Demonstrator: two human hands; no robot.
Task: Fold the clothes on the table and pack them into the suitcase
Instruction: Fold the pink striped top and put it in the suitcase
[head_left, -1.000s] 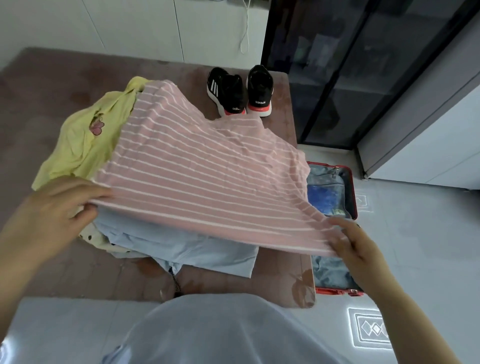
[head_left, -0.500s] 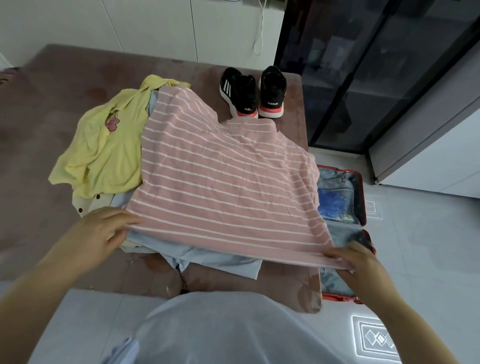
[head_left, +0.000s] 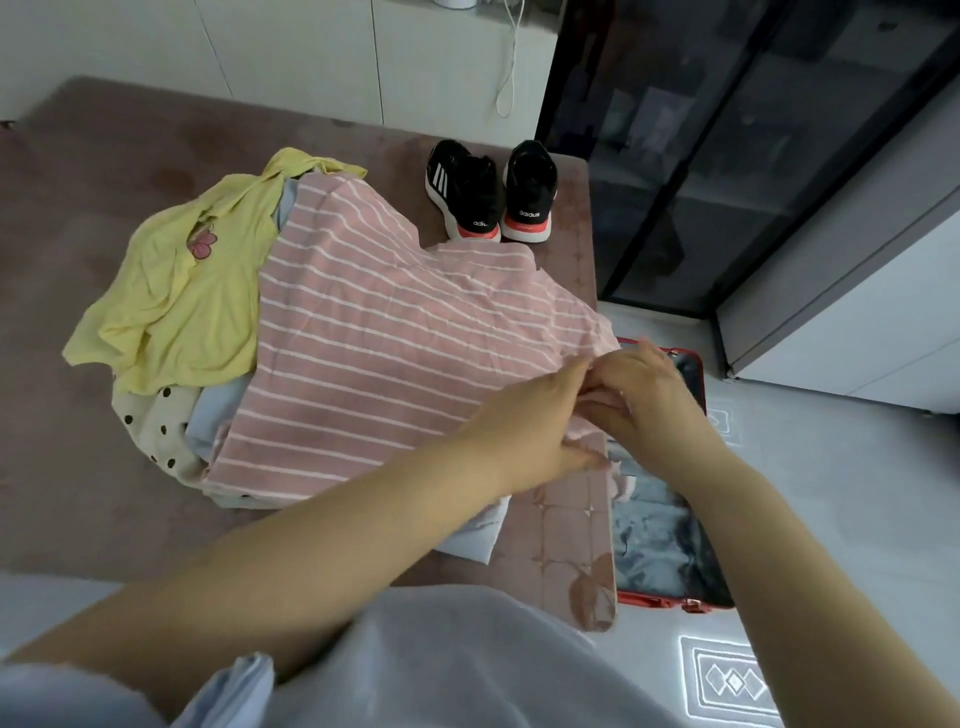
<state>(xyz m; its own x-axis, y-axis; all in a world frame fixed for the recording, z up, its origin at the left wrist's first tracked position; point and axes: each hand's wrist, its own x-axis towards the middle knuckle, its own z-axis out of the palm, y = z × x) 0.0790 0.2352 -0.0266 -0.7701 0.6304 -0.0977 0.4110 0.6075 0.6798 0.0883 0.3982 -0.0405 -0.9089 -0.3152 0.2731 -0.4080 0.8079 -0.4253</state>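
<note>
Left grip: the left hand (head_left: 524, 431) reaches across and pinches the right-hand edge of the pink white-striped knit garment (head_left: 389, 353), thumb on top and fingers under it.
Right grip: the right hand (head_left: 647, 395) touches the left, with its fingers curled round the same bunched edge.
Suitcase: the red-rimmed open hard suitcase (head_left: 670, 604) lies on the floor just beside the desk's right side. Its grey-blue lining shows, and I can make out no folded clothes in it.
Garment's place: it is draped over the pile on the brown-pink patterned desk (head_left: 78, 493), with its gathered edge at the desk's right rim.
Step in hand: probably matching two corners for the first fold, so the task is barely begun.
Doing it well: line the hems up before laying the garment down, lift it clear so the pile underneath is not dragged, and smooth along the stripes.
Underneath: a pale blue fabric garment (head_left: 470, 543) and a cream black-dotted cloth (head_left: 150, 421) peek out.
Further: a crumpled yellow cotton shirt (head_left: 176, 301) lies partly under the pink one.
Farthest: a pair of black trainers (head_left: 488, 195) stands upright on the desk, clear of the clothes.
</note>
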